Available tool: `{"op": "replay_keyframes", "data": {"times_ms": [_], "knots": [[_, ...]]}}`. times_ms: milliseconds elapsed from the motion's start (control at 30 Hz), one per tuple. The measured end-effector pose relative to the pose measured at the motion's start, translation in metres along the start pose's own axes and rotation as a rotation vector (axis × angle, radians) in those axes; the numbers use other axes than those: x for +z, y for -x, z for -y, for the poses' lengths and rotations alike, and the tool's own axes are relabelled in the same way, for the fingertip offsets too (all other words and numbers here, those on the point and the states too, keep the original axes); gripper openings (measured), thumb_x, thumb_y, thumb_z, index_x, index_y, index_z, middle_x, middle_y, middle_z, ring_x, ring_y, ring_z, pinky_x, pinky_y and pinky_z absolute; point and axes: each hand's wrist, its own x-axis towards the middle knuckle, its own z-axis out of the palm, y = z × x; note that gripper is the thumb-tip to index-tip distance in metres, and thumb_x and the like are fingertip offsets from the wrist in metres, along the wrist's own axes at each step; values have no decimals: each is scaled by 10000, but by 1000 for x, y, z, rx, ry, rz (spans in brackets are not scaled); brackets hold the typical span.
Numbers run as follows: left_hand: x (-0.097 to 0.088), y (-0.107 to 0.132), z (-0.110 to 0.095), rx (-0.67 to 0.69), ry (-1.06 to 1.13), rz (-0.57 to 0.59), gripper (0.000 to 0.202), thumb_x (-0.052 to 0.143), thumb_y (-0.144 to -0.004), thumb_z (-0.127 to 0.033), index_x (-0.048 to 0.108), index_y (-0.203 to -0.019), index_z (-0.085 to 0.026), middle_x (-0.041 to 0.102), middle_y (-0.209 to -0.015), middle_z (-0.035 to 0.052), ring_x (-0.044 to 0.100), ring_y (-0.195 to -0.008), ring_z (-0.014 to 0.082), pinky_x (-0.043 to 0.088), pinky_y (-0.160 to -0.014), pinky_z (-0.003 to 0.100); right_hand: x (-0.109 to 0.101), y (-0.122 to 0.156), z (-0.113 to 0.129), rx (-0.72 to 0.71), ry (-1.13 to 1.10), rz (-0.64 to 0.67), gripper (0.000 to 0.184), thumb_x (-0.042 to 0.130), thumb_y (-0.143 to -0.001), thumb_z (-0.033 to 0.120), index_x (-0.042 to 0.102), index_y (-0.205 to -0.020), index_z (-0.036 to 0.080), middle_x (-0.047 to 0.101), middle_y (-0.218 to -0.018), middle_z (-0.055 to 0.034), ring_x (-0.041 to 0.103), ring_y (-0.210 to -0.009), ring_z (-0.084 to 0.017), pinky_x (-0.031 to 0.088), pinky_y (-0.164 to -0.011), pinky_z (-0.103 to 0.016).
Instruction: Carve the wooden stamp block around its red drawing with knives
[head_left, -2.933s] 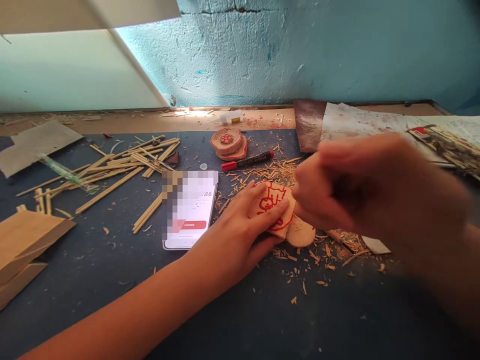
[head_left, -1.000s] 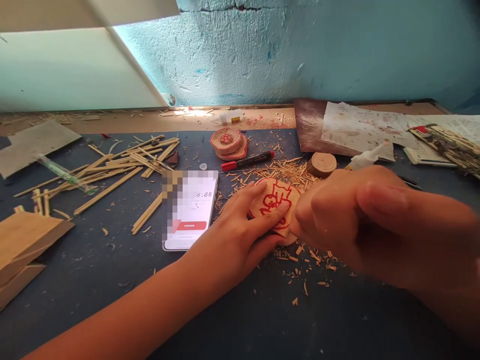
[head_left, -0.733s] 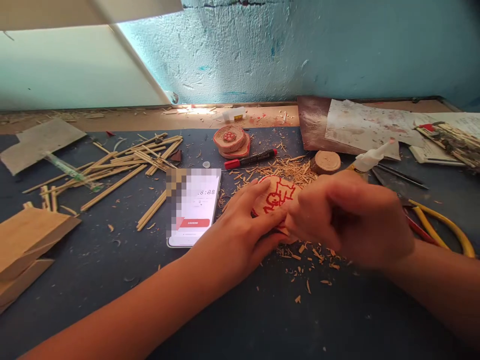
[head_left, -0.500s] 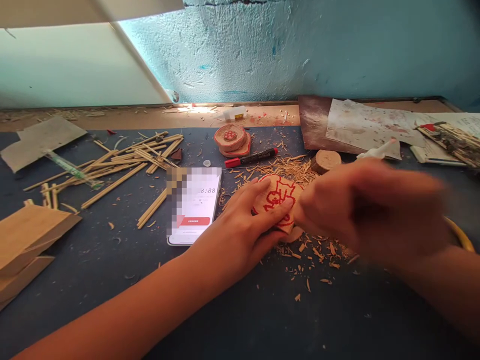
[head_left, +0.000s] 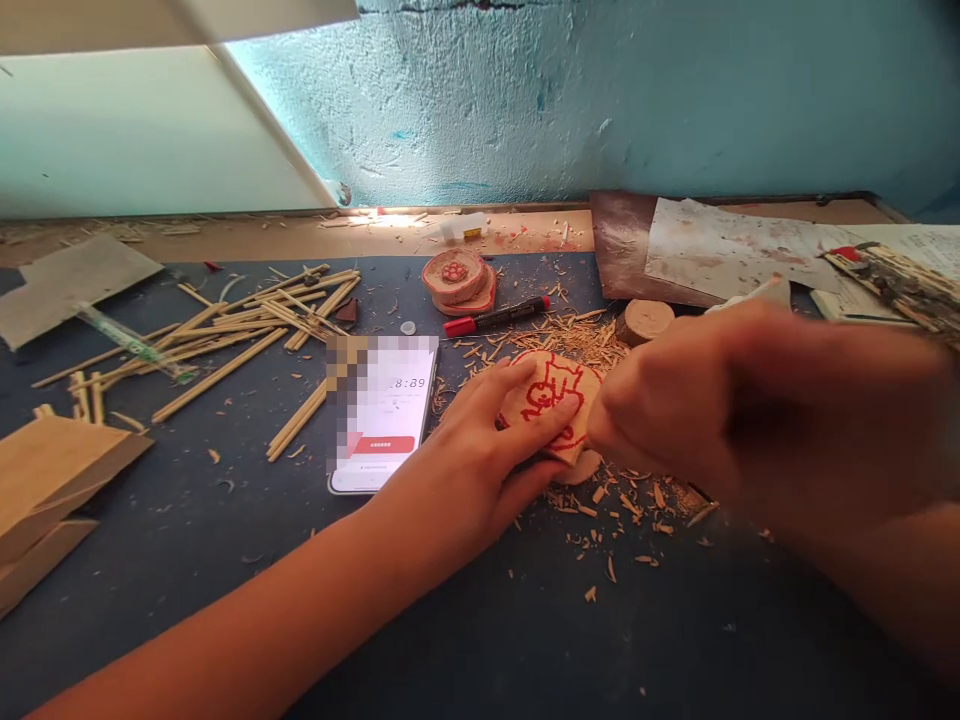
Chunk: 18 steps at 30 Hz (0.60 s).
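Observation:
My left hand (head_left: 487,435) presses on a pale wood slice (head_left: 536,400) with a red line drawing, its fingers and thumb gripping the edges. At the slice's right edge is my right hand (head_left: 720,410), curled into a fist and partly blurred. Whatever that fist may hold is hidden. Another thin wood piece (head_left: 581,468) shows under the slice's near edge. Wood shavings (head_left: 592,335) lie around it, and a thick round wood slice (head_left: 646,322) stands just behind my right hand.
A lit phone (head_left: 386,420) lies left of my left hand. Behind are a red-and-black marker (head_left: 496,316) and stacked wood slices (head_left: 454,278). Thin sticks (head_left: 225,365) and wood blocks (head_left: 60,470) are at left, stained paper (head_left: 727,250) at back right.
My right hand has shifted slightly right and toward me, its fingers still by the slice's edge. The whole view has slid a little left; my left hand keeps its hold.

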Motion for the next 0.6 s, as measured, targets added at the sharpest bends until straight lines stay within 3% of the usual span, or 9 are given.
{"op": "replay_keyframes", "data": {"times_ms": [67, 133, 200, 267, 333, 467, 600], "knots": [[0, -1, 0, 4, 5, 4, 451, 684, -1200, -355, 755, -1645, -339, 508, -1849, 188, 532, -1744, 411, 485, -1446, 682, 1, -1, 0, -63, -65, 17, 669, 567, -1186, 492, 517, -574, 226, 411, -522, 29, 377, -480, -108, 368, -510, -307], [0, -1, 0, -2, 7, 9, 460, 680, -1203, -354, 748, -1657, -321, 502, -1851, 202, 532, -1744, 413, 492, -1441, 679, 1, 0, 2, 16, -48, 27, 685, 556, -1217, 468, 530, -583, 211, 440, -545, 24, 426, -525, -103, 425, -570, -302], [1, 0, 1, -4, -3, -3, 489, 687, -1199, -350, 721, -1687, -332, 503, -1853, 202, 529, -1743, 418, 500, -1431, 696, -2, 0, 3, 115, -14, 10, 678, 517, -1250, 340, 555, -589, 195, 497, -621, -1, 496, -606, -116, 476, -628, -310], [1, 0, 0, 0, -14, -7, 498, 702, -1190, -343, 714, -1688, -354, 495, -1864, 188, 509, -1758, 428, 494, -1430, 717, -5, -1, -2, -24, -120, -22, 679, 538, -1240, 375, 536, -585, 195, 416, -563, 32, 421, -524, -87, 423, -551, -273], [-1, 0, -1, -7, -22, -6, 484, 719, -1180, -340, 728, -1663, -357, 465, -1892, 177, 484, -1777, 442, 491, -1432, 724, -9, -5, -13, -61, -139, 21, 664, 569, -1213, 477, 575, -608, 203, 432, -535, 32, 422, -497, -92, 397, -511, -261], [-7, 0, -4, 3, -73, -17, 442, 718, -1180, -353, 750, -1620, -315, 394, -1928, 219, 471, -1788, 467, 508, -1410, 742, -13, -9, -31, -45, -207, 47, 633, 537, -1234, 475, 610, -667, 202, 440, -574, 39, 389, -478, -90, 403, -511, -258], [-10, 3, -5, -15, -91, -34, 442, 743, -1162, -359, 777, -1600, -312, 372, -1943, 241, 486, -1776, 496, 510, -1391, 766, -14, -7, -22, -14, -227, 1, 600, 566, -1219, 438, 659, -678, 195, 449, -589, 31, 396, -505, -98, 411, -529, -261]]}}
